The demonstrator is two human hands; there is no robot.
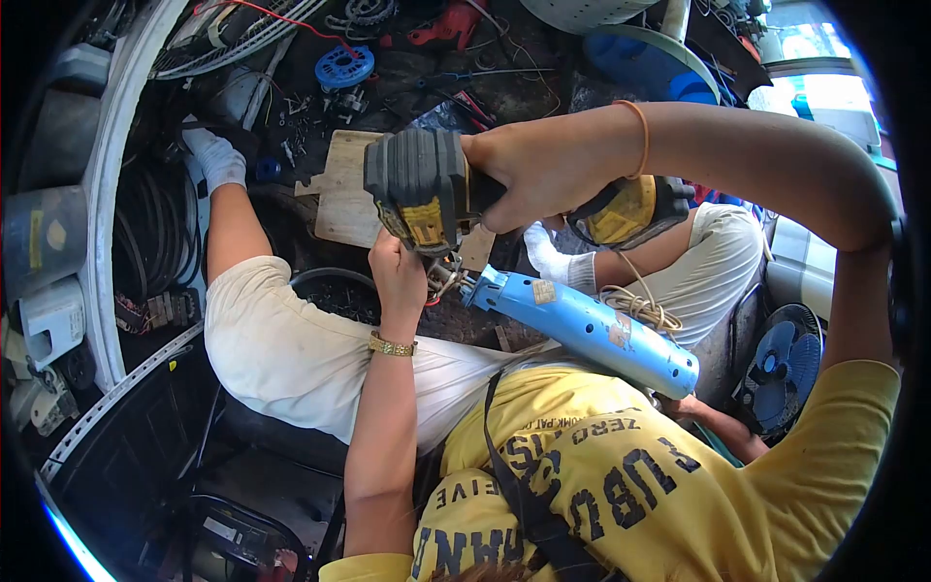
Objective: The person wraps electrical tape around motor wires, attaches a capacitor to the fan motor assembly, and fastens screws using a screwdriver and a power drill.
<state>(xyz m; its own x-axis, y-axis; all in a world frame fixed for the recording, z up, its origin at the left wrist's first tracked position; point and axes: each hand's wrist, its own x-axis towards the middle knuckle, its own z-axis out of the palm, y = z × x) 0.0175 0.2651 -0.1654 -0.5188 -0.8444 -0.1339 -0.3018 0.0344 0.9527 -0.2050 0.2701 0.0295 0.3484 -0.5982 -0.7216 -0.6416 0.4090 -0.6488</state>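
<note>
My right hand (543, 170), with an orange band at the wrist, is wrapped round the handle of a yellow and black cordless power tool (417, 184). The tool's front end points down toward my left hand (398, 276), whose fingers are closed on a small metal part (446, 278) with wires, partly hidden by the tool. A light blue perforated cylinder (592, 330) lies across my lap, its narrow end beside that part. Below the tool, a wooden board (344, 199) rests on the floor.
Coiled cord (640, 308) lies beside the cylinder. Another person's hand (687, 407) shows under its wide end. A blue fan (779, 373) stands at right, and a blue round part (344, 66) lies at the upper left. Black coiled hose (155, 228) and a dark bowl (335, 291) are at left.
</note>
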